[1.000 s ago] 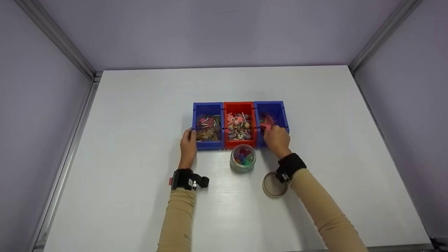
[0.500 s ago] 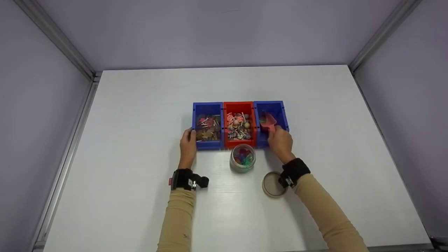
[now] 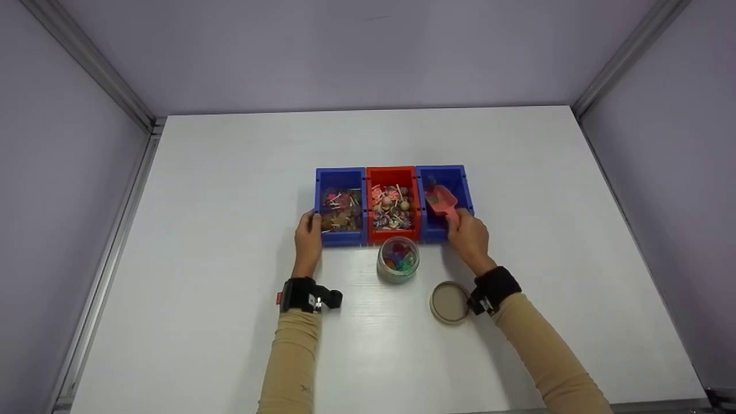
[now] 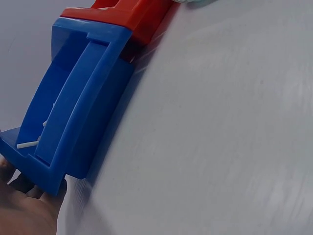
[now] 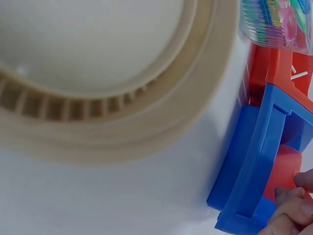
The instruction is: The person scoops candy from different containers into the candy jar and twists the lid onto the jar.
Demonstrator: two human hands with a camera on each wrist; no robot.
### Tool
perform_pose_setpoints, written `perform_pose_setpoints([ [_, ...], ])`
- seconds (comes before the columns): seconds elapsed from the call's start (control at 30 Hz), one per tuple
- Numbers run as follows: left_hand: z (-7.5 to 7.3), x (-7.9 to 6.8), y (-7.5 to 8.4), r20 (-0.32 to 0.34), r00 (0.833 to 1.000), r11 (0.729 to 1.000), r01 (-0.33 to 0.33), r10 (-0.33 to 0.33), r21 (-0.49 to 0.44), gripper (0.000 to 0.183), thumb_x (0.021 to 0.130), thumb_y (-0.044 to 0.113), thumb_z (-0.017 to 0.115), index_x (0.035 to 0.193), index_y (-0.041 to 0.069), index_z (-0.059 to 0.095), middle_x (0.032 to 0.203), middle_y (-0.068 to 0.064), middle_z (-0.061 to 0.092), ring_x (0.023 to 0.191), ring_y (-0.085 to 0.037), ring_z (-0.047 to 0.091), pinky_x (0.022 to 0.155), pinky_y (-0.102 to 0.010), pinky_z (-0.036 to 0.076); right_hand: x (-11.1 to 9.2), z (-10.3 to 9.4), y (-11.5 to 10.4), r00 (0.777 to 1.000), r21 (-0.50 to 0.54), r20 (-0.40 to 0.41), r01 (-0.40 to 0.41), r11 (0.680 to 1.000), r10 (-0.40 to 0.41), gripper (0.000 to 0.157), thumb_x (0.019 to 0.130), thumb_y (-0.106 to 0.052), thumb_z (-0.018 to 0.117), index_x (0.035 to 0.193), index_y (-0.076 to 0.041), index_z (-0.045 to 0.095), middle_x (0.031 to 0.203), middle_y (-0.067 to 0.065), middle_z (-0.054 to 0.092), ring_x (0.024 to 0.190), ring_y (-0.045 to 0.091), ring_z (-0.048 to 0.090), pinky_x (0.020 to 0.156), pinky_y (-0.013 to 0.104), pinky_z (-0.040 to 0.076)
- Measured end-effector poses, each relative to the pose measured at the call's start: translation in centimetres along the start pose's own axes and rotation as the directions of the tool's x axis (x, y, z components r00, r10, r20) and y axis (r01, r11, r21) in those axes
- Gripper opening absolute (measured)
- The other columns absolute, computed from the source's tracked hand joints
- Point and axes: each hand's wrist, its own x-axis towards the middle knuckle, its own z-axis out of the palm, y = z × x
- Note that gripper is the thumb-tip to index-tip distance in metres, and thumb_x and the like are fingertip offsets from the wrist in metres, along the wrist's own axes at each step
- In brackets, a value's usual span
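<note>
My right hand (image 3: 470,238) grips the handle of a pink scoop (image 3: 441,199), its bowl inside the right blue bin (image 3: 460,179). Something green lies in the bowl. In the right wrist view, curled fingers (image 5: 288,210) hold the scoop over the bin's front. At the far left, my left hand (image 3: 309,241) holds the outer front corner of the left blue bin (image 4: 93,107), its thumb near the front. Lollipops (image 3: 342,201) lie in that bin. The red bin (image 3: 394,236) between them holds lollipops too. Before it stands an uncapped clear jar (image 3: 397,277) with colourful pieces inside.
A round beige lid (image 3: 450,303) lies on the white table (image 3: 230,230), right of the jar and beside my right wrist. It fills much of the right wrist view. Pale walls (image 3: 368,57) enclose the back and both sides.
My right hand has drawn back toward the front right, and the pink scoop has tilted so that its bowl shows more. The left hand, jar and bins stay in place.
</note>
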Motion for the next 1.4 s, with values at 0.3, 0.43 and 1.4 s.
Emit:
perform_pose_setpoints([
  [0.3, -0.1, 0.0, -0.1, 0.007, 1.000, 1.000, -0.015, 0.015, -0.007, 0.042, 0.103, 0.024, 0.040, 0.135, -0.001, 0.049, 0.138, -0.021, 0.053, 0.134, -0.032, 0.047, 0.114, -0.045, 0.039, -0.3, 0.2, 0.3, 0.996, 0.008, -0.065, 0.060, 0.998, -0.060, 0.027, 0.094, -0.017, 0.059, 0.103, 0.008, 0.065, 0.082, 0.027, 0.068, 0.072, 0.043, 0.064, 0.066, 0.057, 0.050],
  [0.43, 0.0, 0.0, -0.2, 0.013, 1.000, 1.000, -0.014, 0.014, -0.005, 0.042, 0.103, 0.025, 0.040, 0.136, 0.000, 0.048, 0.137, -0.021, 0.054, 0.133, -0.031, 0.048, 0.112, -0.045, 0.040, -0.4, 0.2, 0.4, 0.994, 0.014, -0.084, 0.071, 0.997, -0.070, 0.026, 0.093, -0.017, 0.060, 0.101, 0.007, 0.065, 0.077, 0.025, 0.066, 0.068, 0.042, 0.062, 0.065, 0.057, 0.047],
  [1.4, 0.0, -0.1, 0.0, 0.005, 1.000, 1.000, -0.018, 0.018, 0.011, 0.041, 0.103, 0.024, 0.040, 0.135, -0.001, 0.049, 0.137, -0.021, 0.054, 0.133, -0.032, 0.047, 0.113, -0.045, 0.040, -2.7, -2.2, 1.2, 0.987, 0.108, -0.129, 0.109, 0.988, -0.095, 0.023, 0.091, -0.014, 0.064, 0.102, 0.006, 0.067, 0.067, 0.017, 0.058, 0.060, 0.023, 0.046, 0.055, 0.030, 0.033],
])
